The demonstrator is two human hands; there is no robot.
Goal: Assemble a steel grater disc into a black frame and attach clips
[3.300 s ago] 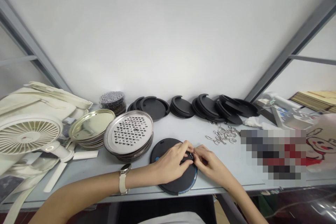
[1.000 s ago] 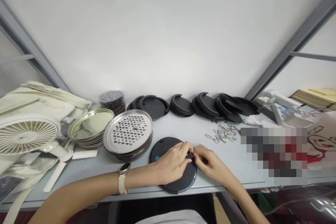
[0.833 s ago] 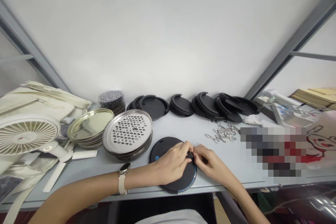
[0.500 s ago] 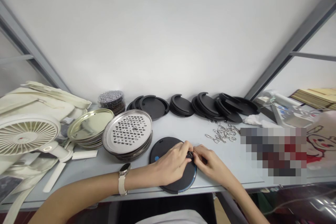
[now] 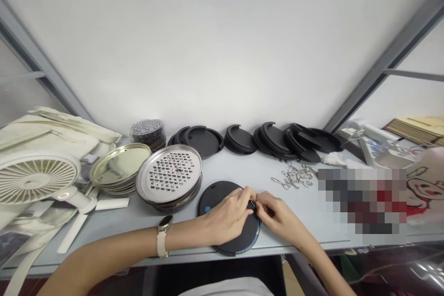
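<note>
A round black disc (image 5: 218, 196) with a blue spot and a blue line near its lower right edge lies flat at the table's front. Across it reaches my left hand (image 5: 229, 217), its fingers closed in a pinch at the disc's right side. My right hand (image 5: 274, 212) pinches from the other side, nearly fingertip to fingertip with the left. Between them shows a small shiny metal clip (image 5: 253, 203), mostly covered by fingers. Loose metal clips (image 5: 298, 176) with rings are heaped behind my right hand.
Stacked perforated metal discs (image 5: 169, 175) and gold-coloured discs (image 5: 120, 164) stand left, beside a white fan (image 5: 38, 178). Black round holders (image 5: 204, 141) line the wall. A plastic tub of small spiky pieces (image 5: 146, 128) sits behind. Right are a printed bag (image 5: 426, 185) and a blurred patch.
</note>
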